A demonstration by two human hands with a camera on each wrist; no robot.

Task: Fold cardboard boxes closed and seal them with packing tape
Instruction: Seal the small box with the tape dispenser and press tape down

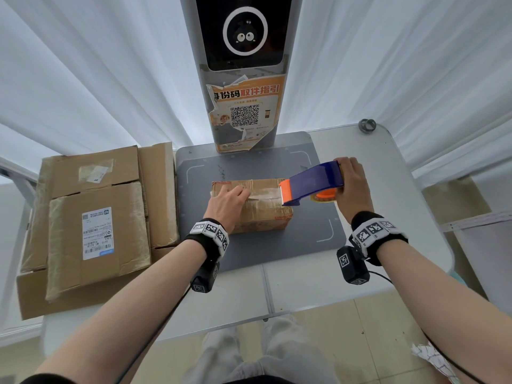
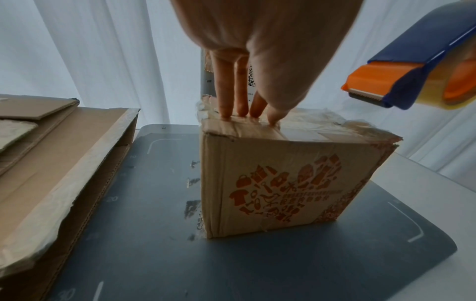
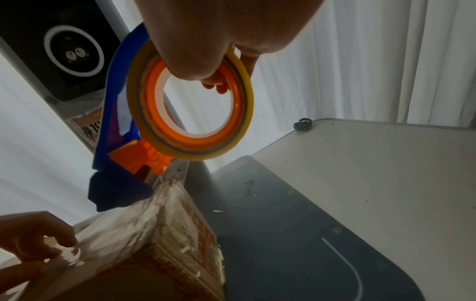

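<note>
A small taped cardboard box (image 1: 263,220) with orange print (image 2: 283,183) stands on the grey mat (image 1: 313,245) in the middle of the table. My left hand (image 1: 227,200) presses its straight fingers (image 2: 226,91) down on the left part of the box top. My right hand (image 1: 352,187) grips a blue and orange tape dispenser (image 1: 313,184) by its roll (image 3: 180,140). The serrated cutter end (image 2: 365,97) hovers a little above the right end of the box (image 3: 167,244). Shiny clear tape covers the top.
Flattened cardboard boxes (image 1: 97,225) are stacked at the left, against the mat. A grey kiosk column (image 1: 243,79) with a screen and QR poster rises behind the box. The white table (image 1: 388,217) carries a small dark ring (image 1: 367,125) at its back right corner. White curtains hang all round.
</note>
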